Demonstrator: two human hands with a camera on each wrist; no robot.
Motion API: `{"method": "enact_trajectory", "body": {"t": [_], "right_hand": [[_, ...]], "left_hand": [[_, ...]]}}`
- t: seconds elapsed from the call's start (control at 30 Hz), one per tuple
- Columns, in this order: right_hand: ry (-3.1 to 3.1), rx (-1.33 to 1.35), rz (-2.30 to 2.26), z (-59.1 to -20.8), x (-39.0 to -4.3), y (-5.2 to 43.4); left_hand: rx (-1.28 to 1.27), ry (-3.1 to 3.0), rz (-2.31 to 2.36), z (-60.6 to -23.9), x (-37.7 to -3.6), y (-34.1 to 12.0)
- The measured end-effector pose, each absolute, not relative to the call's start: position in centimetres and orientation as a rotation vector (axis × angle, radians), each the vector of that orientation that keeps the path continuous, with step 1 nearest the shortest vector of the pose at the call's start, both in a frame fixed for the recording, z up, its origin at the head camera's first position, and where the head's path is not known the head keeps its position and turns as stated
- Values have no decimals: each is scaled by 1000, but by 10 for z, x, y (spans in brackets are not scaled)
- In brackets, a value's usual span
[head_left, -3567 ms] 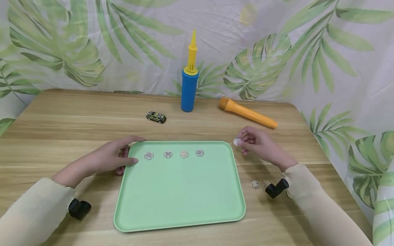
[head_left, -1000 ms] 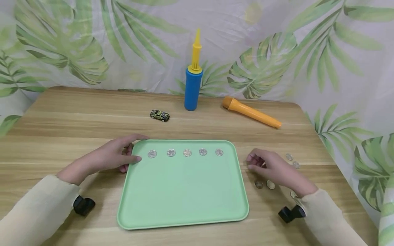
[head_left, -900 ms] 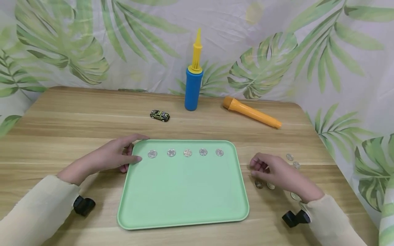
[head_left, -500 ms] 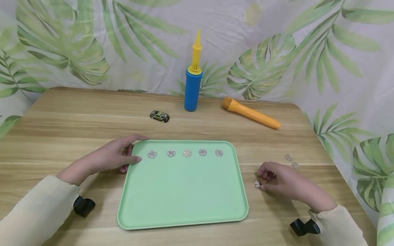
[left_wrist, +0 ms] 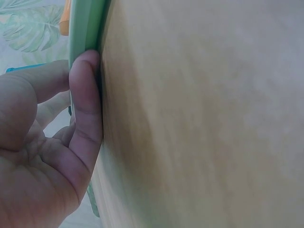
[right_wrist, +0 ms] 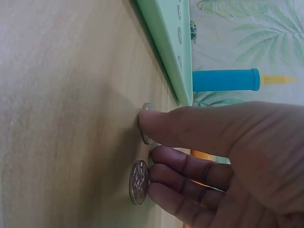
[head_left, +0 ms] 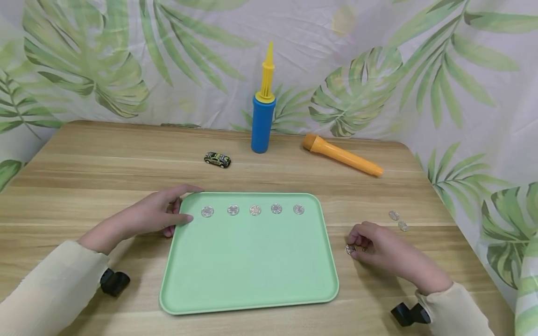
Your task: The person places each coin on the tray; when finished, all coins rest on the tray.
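Observation:
A green tray (head_left: 252,261) lies on the wooden table with several silver coins (head_left: 255,210) in a row along its far edge. My left hand (head_left: 174,207) rests at the tray's far-left corner, fingers fairly straight, the thumb (left_wrist: 86,102) pressed against the tray rim (left_wrist: 85,28). My right hand (head_left: 358,242) is on the table just right of the tray, fingers curled. It pinches a coin (head_left: 350,249) at its fingertips. In the right wrist view the thumb (right_wrist: 156,118) presses one coin (right_wrist: 146,135), and a second coin (right_wrist: 138,182) leans tilted against the fingers.
Two more coins (head_left: 398,220) lie on the table to the far right. At the back stand a blue and yellow hand pump (head_left: 262,109), an orange tube (head_left: 341,155) and a small toy car (head_left: 217,159). A leaf-print cloth hangs behind.
A fifth coin has joined the row on the tray. My right hand moved back off the tray to the coins on the table and closed its fingers on one. The left hand stayed put.

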State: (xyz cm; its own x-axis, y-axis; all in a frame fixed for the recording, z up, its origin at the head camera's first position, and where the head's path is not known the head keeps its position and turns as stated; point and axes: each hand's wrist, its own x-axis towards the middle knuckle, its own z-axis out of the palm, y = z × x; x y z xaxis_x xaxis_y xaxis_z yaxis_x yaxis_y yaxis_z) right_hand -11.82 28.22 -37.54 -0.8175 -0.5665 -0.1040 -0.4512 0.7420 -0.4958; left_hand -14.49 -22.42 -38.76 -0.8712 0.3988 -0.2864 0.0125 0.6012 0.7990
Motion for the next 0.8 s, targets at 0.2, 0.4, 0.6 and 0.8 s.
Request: {"method": "enact_trajectory", "body": {"t": [0.2, 0.4, 0.6, 0.8], "right_hand": [[2703, -799, -663, -376, -118, 280], [2717, -758, -663, -374, -117, 279], [2736, -708, -622, -372, -115, 275], [2774, -758, -618, -371, -113, 274]], "left_hand": [[326, 2391, 1190, -388, -145, -225], [323, 2385, 1195, -388, -145, -225], [324, 2383, 1195, -388, -145, -224], [316, 2382, 1195, -387, -145, -224]]}}
